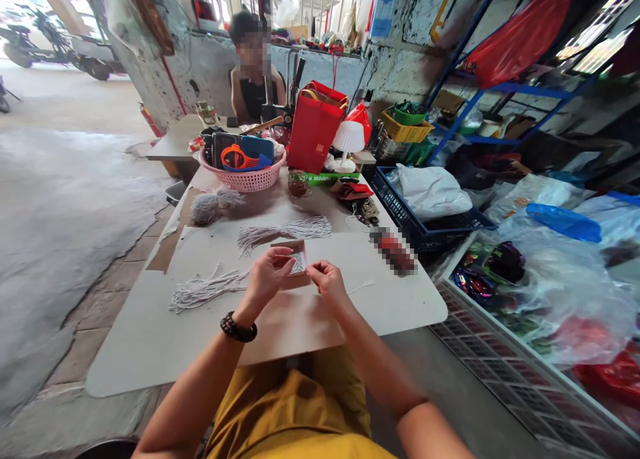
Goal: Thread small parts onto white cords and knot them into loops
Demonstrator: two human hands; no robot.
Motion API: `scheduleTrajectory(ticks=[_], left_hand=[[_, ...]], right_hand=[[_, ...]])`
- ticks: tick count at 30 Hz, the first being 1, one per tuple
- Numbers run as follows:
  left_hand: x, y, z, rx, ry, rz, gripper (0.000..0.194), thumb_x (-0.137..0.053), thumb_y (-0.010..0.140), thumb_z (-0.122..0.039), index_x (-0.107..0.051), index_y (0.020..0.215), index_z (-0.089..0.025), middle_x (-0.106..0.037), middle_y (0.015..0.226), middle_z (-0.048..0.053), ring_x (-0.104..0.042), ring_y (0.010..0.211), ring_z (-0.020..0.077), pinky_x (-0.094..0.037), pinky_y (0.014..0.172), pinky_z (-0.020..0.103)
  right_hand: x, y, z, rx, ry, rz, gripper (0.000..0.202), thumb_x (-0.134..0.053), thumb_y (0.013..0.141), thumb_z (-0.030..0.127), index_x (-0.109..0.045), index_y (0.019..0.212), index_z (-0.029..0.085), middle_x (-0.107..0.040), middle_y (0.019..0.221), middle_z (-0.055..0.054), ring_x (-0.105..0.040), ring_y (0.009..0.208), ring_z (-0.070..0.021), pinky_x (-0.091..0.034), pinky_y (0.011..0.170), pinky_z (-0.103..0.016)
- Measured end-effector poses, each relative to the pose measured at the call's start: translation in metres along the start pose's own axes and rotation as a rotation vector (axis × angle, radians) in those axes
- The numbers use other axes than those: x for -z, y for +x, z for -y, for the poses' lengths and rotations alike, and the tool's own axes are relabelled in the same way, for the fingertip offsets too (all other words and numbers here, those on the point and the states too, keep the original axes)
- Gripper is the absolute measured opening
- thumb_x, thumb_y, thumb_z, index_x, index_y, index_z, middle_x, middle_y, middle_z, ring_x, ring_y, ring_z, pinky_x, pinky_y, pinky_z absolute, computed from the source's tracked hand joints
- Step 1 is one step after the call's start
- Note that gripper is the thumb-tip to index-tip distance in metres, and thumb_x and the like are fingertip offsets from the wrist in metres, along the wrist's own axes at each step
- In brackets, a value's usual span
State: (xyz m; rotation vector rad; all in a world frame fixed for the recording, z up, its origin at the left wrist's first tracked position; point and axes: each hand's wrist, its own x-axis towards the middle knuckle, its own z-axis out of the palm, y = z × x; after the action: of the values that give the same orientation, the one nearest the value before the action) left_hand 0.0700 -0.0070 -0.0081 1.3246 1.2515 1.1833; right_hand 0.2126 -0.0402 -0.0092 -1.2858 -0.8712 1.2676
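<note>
A small open cardboard box (299, 283) with tiny light-coloured pieces inside sits on the white table in front of me. My left hand (273, 272) is over the box's left side, thumb and fingertips pinched together. Close by on the right, my right hand (326, 280) is also closed in a pinch at the box's edge. What the fingertips hold is too small to make out. A thin white cord (363, 287) runs out to the right from beside my right wrist. Bundles of white cords lie behind the box (285, 231) and left of my left hand (210, 290).
Grey yarn (215, 206), a pink basket (250, 179) of tools, a red bag (315, 129) and a small white lamp (347, 142) stand toward the back. A person (255, 79) sits beyond them. Crates (425, 226) with plastic bags line the right side.
</note>
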Motion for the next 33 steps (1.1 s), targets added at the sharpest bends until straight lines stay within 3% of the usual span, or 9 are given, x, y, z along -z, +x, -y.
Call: scheduleTrajectory(ticks=[4,8,13,17,21,24,30,33], left_hand=[[0.001,-0.004,0.0,0.022,-0.017,-0.024,0.038,-0.075,0.066,-0.033,-0.065,0.1,-0.017,-0.072,0.07,0.003,-0.068,0.067,0.0177,-0.05,0.062,0.026],[0.001,-0.006,0.005,0.008,-0.07,-0.016,0.042,-0.076,0.069,-0.033,-0.062,0.105,-0.017,-0.072,0.072,0.003,-0.068,0.066,0.0169,-0.05,0.061,0.025],[0.002,-0.006,0.012,-0.058,-0.1,-0.045,0.03,-0.079,0.067,-0.036,-0.066,0.086,-0.018,-0.07,0.08,0.004,-0.067,0.064,0.0155,-0.052,0.061,0.027],[0.004,-0.007,0.009,0.02,-0.261,-0.01,0.037,-0.084,0.061,-0.04,-0.062,0.083,-0.019,-0.07,0.077,0.004,-0.069,0.067,0.0178,-0.053,0.063,0.028],[0.003,-0.009,0.002,0.226,-0.518,0.064,0.059,-0.088,0.056,-0.041,-0.058,0.1,-0.016,-0.074,0.075,0.003,-0.07,0.069,0.0171,-0.053,0.07,0.029],[0.0,-0.01,-0.001,0.32,-0.624,0.069,0.06,-0.088,0.056,-0.043,-0.064,0.102,-0.012,-0.075,0.076,0.004,-0.07,0.07,0.0155,-0.053,0.075,0.029],[-0.006,-0.012,-0.002,0.246,-0.661,-0.008,0.046,-0.088,0.056,-0.047,-0.069,0.079,-0.013,-0.076,0.085,0.008,-0.071,0.079,0.018,-0.055,0.082,0.033],[-0.001,-0.011,-0.006,0.237,-0.78,-0.025,0.04,-0.087,0.061,-0.044,-0.066,0.078,-0.015,-0.075,0.084,0.005,-0.071,0.084,0.0171,-0.056,0.084,0.031]], right_hand=[[-0.006,0.002,-0.003,0.04,0.0,-0.031,0.028,-0.069,0.06,0.041,-0.052,0.057,0.02,-0.04,0.048,0.008,-0.034,0.049,-0.0079,-0.028,0.05,-0.023],[-0.011,0.004,-0.006,0.133,-0.051,-0.076,0.027,-0.07,0.064,0.043,-0.06,0.061,0.018,-0.055,0.056,0.003,-0.044,0.055,-0.0102,-0.037,0.056,-0.024],[-0.016,0.004,-0.006,0.279,-0.213,-0.114,0.026,-0.068,0.072,0.043,-0.075,0.075,0.019,-0.07,0.071,-0.004,-0.056,0.066,-0.0157,-0.043,0.063,-0.028],[-0.02,0.003,-0.003,0.362,-0.243,-0.111,0.021,-0.07,0.072,0.04,-0.076,0.075,0.02,-0.066,0.068,-0.002,-0.05,0.057,-0.0122,-0.039,0.055,-0.026],[-0.021,0.003,-0.004,0.346,-0.148,-0.131,0.021,-0.069,0.072,0.04,-0.072,0.071,0.02,-0.063,0.062,0.001,-0.042,0.051,-0.0096,-0.034,0.049,-0.024],[-0.021,0.005,-0.006,0.333,-0.115,-0.132,0.021,-0.069,0.072,0.04,-0.072,0.071,0.019,-0.064,0.063,0.001,-0.043,0.053,-0.0097,-0.035,0.05,-0.023],[-0.024,0.003,-0.006,0.294,-0.156,-0.069,0.025,-0.071,0.071,0.044,-0.075,0.072,0.019,-0.062,0.061,0.001,-0.044,0.054,-0.0098,-0.036,0.052,-0.024],[-0.013,0.0,0.002,0.247,-0.199,0.053,0.026,-0.07,0.071,0.045,-0.076,0.074,0.02,-0.064,0.064,-0.001,-0.05,0.06,-0.0129,-0.04,0.059,-0.026]])
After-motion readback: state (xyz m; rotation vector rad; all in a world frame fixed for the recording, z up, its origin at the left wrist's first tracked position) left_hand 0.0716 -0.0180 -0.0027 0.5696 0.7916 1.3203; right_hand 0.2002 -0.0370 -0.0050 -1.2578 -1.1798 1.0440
